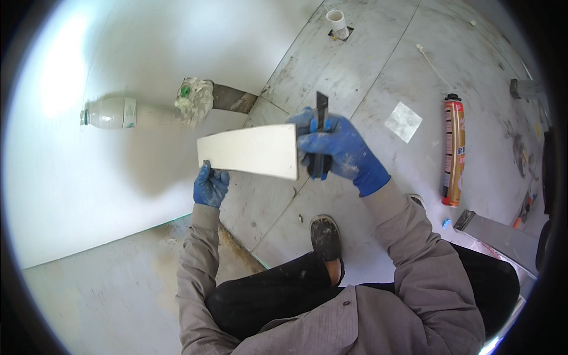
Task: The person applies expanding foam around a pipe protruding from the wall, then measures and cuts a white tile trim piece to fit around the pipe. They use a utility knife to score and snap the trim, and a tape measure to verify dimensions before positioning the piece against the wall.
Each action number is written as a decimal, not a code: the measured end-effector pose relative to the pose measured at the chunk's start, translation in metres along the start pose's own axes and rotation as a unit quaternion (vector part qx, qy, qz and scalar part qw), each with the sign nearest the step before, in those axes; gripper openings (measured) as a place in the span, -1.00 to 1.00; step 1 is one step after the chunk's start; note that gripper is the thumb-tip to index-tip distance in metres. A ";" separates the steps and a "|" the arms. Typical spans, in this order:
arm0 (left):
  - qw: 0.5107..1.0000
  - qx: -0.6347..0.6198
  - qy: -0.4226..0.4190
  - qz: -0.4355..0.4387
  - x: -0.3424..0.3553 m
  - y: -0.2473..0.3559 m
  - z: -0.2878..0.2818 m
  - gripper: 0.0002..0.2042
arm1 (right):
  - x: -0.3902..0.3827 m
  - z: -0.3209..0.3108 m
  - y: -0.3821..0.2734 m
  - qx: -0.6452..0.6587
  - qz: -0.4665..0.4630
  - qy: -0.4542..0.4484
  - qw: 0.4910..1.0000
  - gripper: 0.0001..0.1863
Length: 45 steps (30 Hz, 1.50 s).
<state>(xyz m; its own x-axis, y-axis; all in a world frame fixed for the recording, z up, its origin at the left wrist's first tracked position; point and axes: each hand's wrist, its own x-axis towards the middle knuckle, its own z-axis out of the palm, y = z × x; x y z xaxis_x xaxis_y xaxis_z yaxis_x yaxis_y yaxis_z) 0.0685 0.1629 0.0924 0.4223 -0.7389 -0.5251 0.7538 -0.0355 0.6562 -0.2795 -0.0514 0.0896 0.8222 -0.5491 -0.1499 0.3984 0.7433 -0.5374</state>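
Note:
I hold a white rectangular board piece (247, 152) in front of me, above the floor. My left hand (210, 185), in a blue glove, pinches its lower left corner with the thumb on top. My right hand (340, 145), gloved in blue too, is wrapped round a black and blue utility knife (320, 139) with its dark blade pointing away from me. The right fingers are close to the board's right edge; whether they also grip it is hidden.
A clear plastic bottle (112, 113) is at the left, near hardened foam (195, 100) around a green piece. A white pipe stub (336, 22) rises from the floor. To the right are a pale square (403, 122), a gold and red canister (453, 151) and a metal frame leg (497, 236).

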 end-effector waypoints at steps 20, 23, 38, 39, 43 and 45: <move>0.969 0.196 -0.052 0.141 -0.005 0.025 0.060 -0.74 | 0.022 -0.089 0.051 -0.042 0.016 0.196 0.980 -0.55; 0.963 0.219 -0.036 0.155 -0.010 0.028 0.054 -0.75 | 0.028 -0.082 0.055 -0.053 0.033 0.200 0.978 -0.55; 0.588 0.759 -0.010 0.281 -0.032 -0.014 0.149 -0.75 | 0.027 -0.083 0.070 -0.046 0.042 0.214 0.975 -0.60; 0.573 0.765 -0.011 0.294 -0.031 -0.015 0.148 -0.75 | 0.026 -0.082 0.071 -0.042 0.041 0.214 0.975 -0.60; 0.551 0.784 -0.008 0.286 -0.034 -0.013 0.154 -0.76 | 0.026 -0.080 0.071 -0.055 0.056 0.224 0.971 -0.60; 0.548 0.784 -0.015 0.291 -0.032 -0.012 0.152 -0.77 | 0.025 -0.081 0.073 -0.063 0.057 0.223 0.971 -0.60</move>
<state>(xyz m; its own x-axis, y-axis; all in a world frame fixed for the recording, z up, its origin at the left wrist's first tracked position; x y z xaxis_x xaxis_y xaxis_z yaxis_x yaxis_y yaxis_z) -0.0307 0.0850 0.1838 0.3350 -0.9421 0.0131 -0.8737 -0.3055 0.3785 -0.2625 -0.0419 -0.0210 0.5900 -0.5971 -0.5436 0.2387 0.7721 -0.5890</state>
